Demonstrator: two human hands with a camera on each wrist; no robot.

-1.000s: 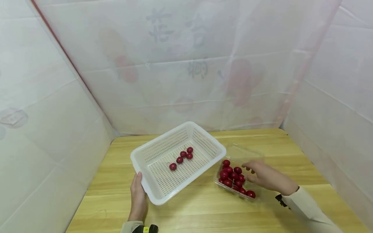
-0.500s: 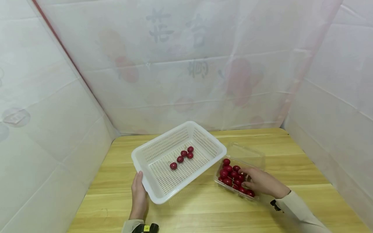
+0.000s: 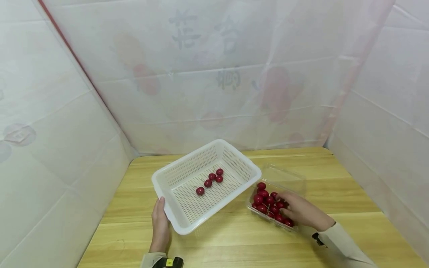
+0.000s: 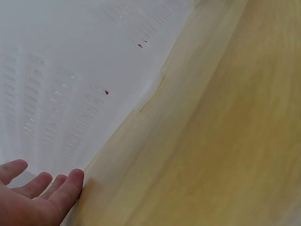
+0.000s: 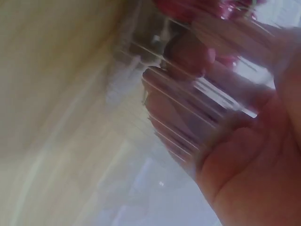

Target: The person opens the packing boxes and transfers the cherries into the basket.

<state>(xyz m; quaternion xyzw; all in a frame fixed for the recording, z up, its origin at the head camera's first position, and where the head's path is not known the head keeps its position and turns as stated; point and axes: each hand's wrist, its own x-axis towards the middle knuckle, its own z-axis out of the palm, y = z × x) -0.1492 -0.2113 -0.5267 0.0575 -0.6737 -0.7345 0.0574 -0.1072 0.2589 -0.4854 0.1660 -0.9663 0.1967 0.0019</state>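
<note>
A white plastic basket (image 3: 248,178) with slotted walls holds several dark red cherries (image 3: 208,183) on its floor. My left hand (image 3: 159,227) grips its near left corner, thumb on the rim; the left wrist view shows the fingers (image 4: 66,193) along the basket's outer side. To the right stands a clear plastic box (image 3: 268,216) heaped with cherries (image 3: 262,209). My right hand (image 3: 305,211) reaches into the box from the right. Seen through the clear wall in the right wrist view, its thumb and fingers close round a cherry (image 5: 186,59).
The box's clear lid (image 3: 285,176) lies folded back behind it on the wooden table (image 3: 214,245). Pale printed sheets (image 3: 214,93) wall in the table at the back and both sides. The basket's right corner is close to the box's left edge.
My right hand has moved left and down from above the box's right side into the cherries, its fingers drawing in. The left hand and the basket have stayed almost where they were.
</note>
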